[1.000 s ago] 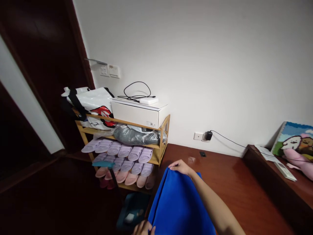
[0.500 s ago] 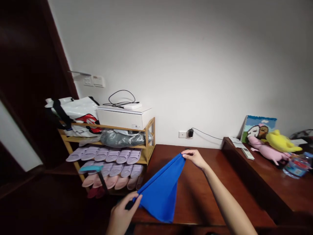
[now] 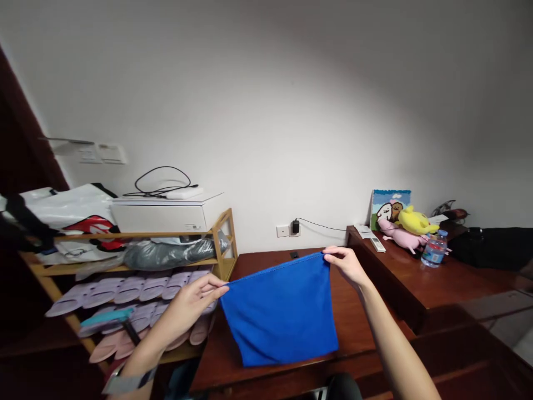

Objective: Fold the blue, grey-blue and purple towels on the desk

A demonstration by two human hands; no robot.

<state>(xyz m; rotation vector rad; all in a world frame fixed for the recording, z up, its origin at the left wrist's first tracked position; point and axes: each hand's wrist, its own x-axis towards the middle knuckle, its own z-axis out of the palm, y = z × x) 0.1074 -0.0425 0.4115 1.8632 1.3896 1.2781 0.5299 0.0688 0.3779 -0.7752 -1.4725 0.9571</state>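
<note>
A blue cloth [image 3: 283, 311] hangs spread out between my hands, its top edge pulled fairly straight and slanting up to the right. My left hand [image 3: 194, 300] pinches the upper left corner between thumb and fingers. At the upper right corner, my right hand [image 3: 345, 264] grips the fabric the same way. The cloth's lower edge hangs in front of the dark red wooden table [image 3: 358, 328], covering part of it; whether it touches the tabletop I cannot tell.
On the left stands a wooden rack [image 3: 225, 261] with slippers [image 3: 125, 291], a white box [image 3: 160, 215] and a bag [image 3: 79, 208]. At right, a raised surface [image 3: 449, 283] bears plush toys [image 3: 403, 239], a remote [image 3: 377, 244] and a bottle [image 3: 434, 250]. A charger [image 3: 295, 226] sits in the wall socket.
The blue cloth has gone from a slanted, folded-looking triangle to a wide spread sheet. My left hand has risen, levelling the top edge. The view has turned to the right.
</note>
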